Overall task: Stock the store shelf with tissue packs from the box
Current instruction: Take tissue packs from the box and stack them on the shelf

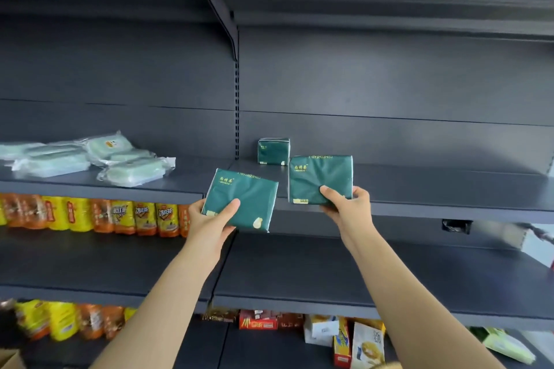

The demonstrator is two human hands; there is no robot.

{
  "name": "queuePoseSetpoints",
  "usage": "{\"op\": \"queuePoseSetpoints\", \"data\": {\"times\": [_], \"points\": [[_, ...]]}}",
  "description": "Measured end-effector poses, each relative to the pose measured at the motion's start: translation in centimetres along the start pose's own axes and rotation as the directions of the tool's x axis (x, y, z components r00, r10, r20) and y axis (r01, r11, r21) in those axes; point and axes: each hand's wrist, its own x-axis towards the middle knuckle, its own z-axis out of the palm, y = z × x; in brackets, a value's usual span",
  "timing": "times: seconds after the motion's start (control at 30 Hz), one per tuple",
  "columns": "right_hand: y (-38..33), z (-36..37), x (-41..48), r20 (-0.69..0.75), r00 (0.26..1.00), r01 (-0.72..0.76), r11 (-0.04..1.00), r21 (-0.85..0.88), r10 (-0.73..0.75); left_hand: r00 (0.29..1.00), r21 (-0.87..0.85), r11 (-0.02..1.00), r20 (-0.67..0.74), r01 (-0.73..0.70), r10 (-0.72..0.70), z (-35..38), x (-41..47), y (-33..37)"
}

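Note:
I hold a dark green tissue pack in each hand, in front of a dark grey store shelf (pixel 419 189). My left hand (pixel 209 219) grips one pack (pixel 242 198) by its lower left corner, thumb on its face, just before the shelf's front edge. My right hand (pixel 347 204) grips the other pack (pixel 320 178) by its lower edge, over the shelf's front. A third green pack (pixel 273 151) stands upright at the back of the shelf, just behind the two held ones. The box's corner (pixel 9 359) shows at the bottom left.
Pale green wrapped packets (pixel 90 159) lie on the same shelf level to the left. Yellow and orange drink bottles (pixel 105 216) line the shelf below on the left. Snack boxes (pixel 344 338) sit lower down. A bracket and slotted upright (pixel 236 84) divide the two bays.

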Motion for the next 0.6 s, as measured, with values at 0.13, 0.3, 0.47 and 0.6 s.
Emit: {"op": "queuePoseSetpoints", "data": {"times": [0.13, 0.3, 0.47, 0.6], "points": [[0.4, 0.4, 4.7, 0.024, 1.0, 0.0, 0.991, -0.131, 0.003, 1.0, -0.048, 0.999, 0.013, -0.011, 0.012, 1.0, 3.5, -0.4], [0.4, 2.1, 10.4, -0.039, 0.997, 0.054, 0.955, -0.292, -0.069, 0.999, -0.011, 1.0, 0.031, -0.017, 0.017, 1.8, 8.9, 0.1], [1.8, 5.7, 16.2, -0.013, 0.995, 0.083, 0.928, -0.364, -0.094, 0.995, 0.123, 0.99, 0.08, -0.062, 0.053, 3.0, 16.0, 1.4], [4.6, 9.1, 21.0, -0.03, 0.99, 0.097, 0.822, -0.561, -0.138, 0.987, 0.285, 0.949, 0.132, -0.131, 0.097, 3.3, 22.1, 1.0]]}}
